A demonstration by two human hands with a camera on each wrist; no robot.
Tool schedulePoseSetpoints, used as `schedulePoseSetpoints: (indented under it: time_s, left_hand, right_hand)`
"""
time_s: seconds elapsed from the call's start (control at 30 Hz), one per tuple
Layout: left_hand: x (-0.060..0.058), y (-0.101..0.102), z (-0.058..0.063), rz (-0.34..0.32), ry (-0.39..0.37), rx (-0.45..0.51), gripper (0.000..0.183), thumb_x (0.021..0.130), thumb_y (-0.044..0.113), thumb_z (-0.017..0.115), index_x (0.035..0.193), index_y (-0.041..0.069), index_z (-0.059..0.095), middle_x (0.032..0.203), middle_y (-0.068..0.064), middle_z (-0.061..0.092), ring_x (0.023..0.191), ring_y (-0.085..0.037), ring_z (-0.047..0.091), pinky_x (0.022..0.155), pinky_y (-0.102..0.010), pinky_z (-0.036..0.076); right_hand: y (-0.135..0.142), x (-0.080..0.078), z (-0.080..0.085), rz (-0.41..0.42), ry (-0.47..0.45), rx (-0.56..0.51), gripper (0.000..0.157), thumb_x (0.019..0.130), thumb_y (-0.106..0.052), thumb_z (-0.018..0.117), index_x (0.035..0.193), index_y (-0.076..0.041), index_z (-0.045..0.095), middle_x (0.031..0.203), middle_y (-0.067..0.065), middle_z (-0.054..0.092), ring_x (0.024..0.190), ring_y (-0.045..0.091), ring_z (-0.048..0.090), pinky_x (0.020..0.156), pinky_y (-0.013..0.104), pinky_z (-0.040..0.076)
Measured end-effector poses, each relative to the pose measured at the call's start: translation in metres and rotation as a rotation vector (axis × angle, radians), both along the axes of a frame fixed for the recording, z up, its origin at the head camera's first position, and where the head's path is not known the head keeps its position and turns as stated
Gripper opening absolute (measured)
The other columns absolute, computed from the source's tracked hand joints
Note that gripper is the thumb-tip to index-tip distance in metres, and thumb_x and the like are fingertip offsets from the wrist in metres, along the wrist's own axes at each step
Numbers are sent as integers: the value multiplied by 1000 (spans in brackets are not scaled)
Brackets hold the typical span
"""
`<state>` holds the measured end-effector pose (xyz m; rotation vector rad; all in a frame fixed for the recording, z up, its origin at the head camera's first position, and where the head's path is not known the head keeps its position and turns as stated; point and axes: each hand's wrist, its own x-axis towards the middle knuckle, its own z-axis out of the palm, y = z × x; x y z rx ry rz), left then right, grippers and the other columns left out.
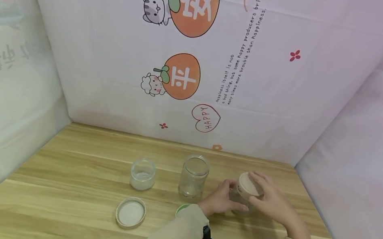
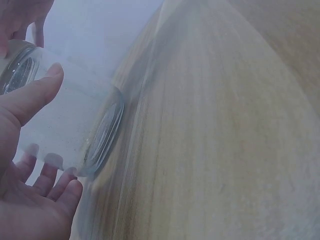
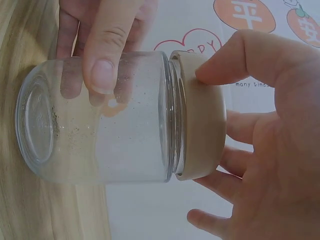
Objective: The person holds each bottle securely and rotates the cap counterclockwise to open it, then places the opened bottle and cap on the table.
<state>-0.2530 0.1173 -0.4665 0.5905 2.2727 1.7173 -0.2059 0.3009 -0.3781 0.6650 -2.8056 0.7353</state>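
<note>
A clear glass jar (image 3: 135, 145) with a beige lid (image 3: 205, 130) on its mouth stands at the right of the wooden table. My left hand (image 1: 222, 199) grips the jar's body, thumb on one side and fingers round the other, as the left wrist view also shows. Around the lid curl the thumb and fingers of my right hand (image 1: 272, 200). In the right wrist view, a thin strip of the glass neck shows beside the lid's edge. Some small dark specks dot the glass.
Left of the hands stand a taller open jar (image 1: 193, 179) and a short open jar (image 1: 142, 174). An upturned lid (image 1: 131, 212) lies in front of the short one. A green-rimmed lid (image 1: 182, 208) is partly covered by the left sleeve. Printed cloth (image 1: 269, 118) walls the table's back.
</note>
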Motion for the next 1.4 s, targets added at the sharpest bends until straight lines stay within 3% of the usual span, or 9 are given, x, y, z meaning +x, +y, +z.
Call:
schedulePoseSetpoints:
  time_s: [0.27, 0.43, 0.57, 0.67, 1.0, 1.4]
  left_hand:
    - [1, -1, 0, -4, -8, -5, 79, 79, 28, 88, 141, 10, 42, 133, -1, 46, 125, -19, 47, 104, -36, 43]
    - [3, -3, 3, -16, -4, 1, 78, 80, 27, 88, 140, 8, 42, 133, -3, 45, 126, -22, 47, 104, -36, 43]
    - [4, -4, 4, -20, -7, 12, 75, 81, 25, 87, 139, 8, 42, 132, -3, 45, 125, -23, 47, 104, -37, 43]
    - [4, -4, 3, -16, -13, 13, 76, 81, 25, 87, 140, 8, 42, 133, -2, 45, 126, -24, 46, 104, -38, 43]
    - [1, 0, 0, 6, 2, -4, 76, 79, 28, 88, 138, 11, 45, 132, 0, 47, 126, -20, 46, 105, -37, 42]
    - [0, -2, 1, -7, 4, -2, 78, 80, 28, 88, 140, 9, 43, 132, 0, 47, 126, -21, 47, 105, -37, 42]
  right_hand:
    - [-2, 0, -2, 14, -15, -54, 69, 93, -26, 71, 149, 1, 41, 149, 33, 34, 125, 55, 43, 86, 70, 47]
    - [-10, -2, -2, -76, 13, -6, 72, 94, -42, 69, 148, -2, 44, 149, 33, 34, 127, 58, 39, 89, 77, 40]
    - [-16, -5, -5, -152, 23, 57, 75, 95, -51, 64, 148, -1, 45, 150, 33, 34, 131, 60, 33, 94, 83, 26]
    - [-18, -6, -8, -213, 33, 87, 80, 94, -58, 61, 147, 0, 45, 149, 33, 35, 131, 59, 33, 97, 81, 23]
    - [-20, -8, -9, -327, 85, 78, 87, 89, -67, 62, 144, 0, 49, 128, 32, 45, 114, 50, 45, 87, 69, 36]
    - [-19, -8, -9, -303, 44, 98, 85, 90, -66, 62, 144, -1, 50, 129, 28, 46, 114, 46, 45, 84, 66, 38]
